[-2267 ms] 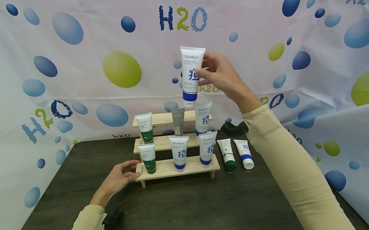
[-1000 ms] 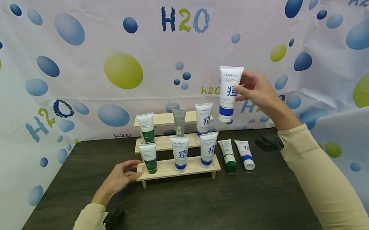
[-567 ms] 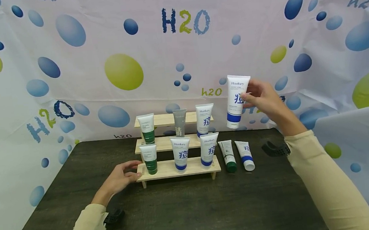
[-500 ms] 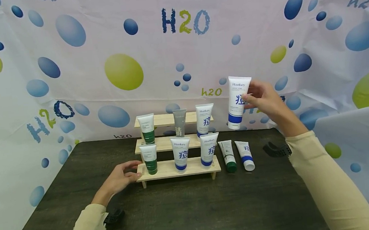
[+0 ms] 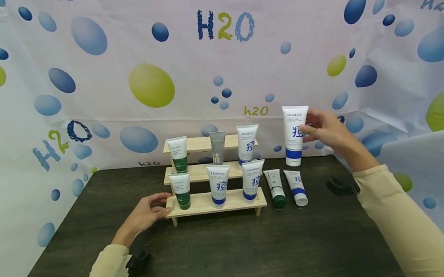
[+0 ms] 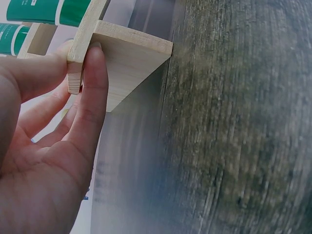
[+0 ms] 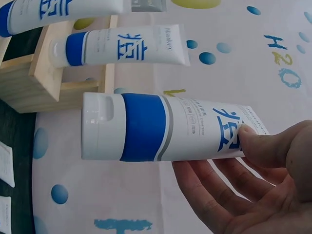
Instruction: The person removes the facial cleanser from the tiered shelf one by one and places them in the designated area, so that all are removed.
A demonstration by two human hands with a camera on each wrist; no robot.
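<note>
My right hand (image 5: 327, 129) pinches a white and blue squeeze tube (image 5: 295, 142) between thumb and fingers, cap down, in the air right of the rack. The right wrist view shows the thumb on the printed front of that tube (image 7: 144, 127). With thumb and fingers, my left hand (image 5: 143, 215) grips the left end of the wooden rack's lowest shelf (image 5: 200, 209); the left wrist view shows the thumb above the board (image 6: 80, 53). On the rack stand two green and white tubes (image 5: 180, 191), a grey tube (image 5: 218, 148) and several white and blue tubes (image 5: 218, 185).
To the right of the rack, a green-capped tube (image 5: 276, 189) and a smaller white and blue tube (image 5: 297, 188) lie on the dark wood table (image 5: 233, 253). A white printed backdrop (image 5: 97, 92) hangs behind and along both sides.
The right hand has carried the tube from above the rack's top shelf to the right and lower, bringing it more upright. The left hand keeps its grip on the rack.
</note>
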